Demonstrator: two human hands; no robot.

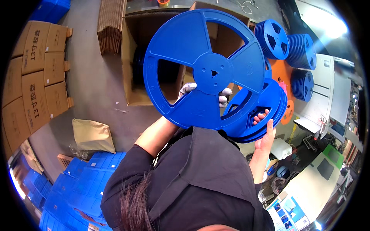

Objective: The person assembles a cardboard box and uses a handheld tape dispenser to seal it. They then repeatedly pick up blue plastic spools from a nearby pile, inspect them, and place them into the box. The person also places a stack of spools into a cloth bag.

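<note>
A large blue plastic reel (214,73) with wide cut-outs fills the middle of the view, tilted face up. My left hand (187,89), in a whitish glove, grips it near the hub; pale gloved fingertips also show through the cut-out right of the hub, and the rest of the hand is hidden behind the reel. My bare right hand (266,135) is closed on the rim of several stacked blue reels (275,101). Its fingers show through a cut-out, with the thumb outside the rim. The large reel overlaps this stack's left side.
An open cardboard box (133,92) with dark reels inside stands behind the large reel. Folded cardboard (110,27) is beside it. More blue reel stacks (302,52) stand at the right by an orange surface (278,68). Cartons (36,73) and blue bins (94,181) line the left.
</note>
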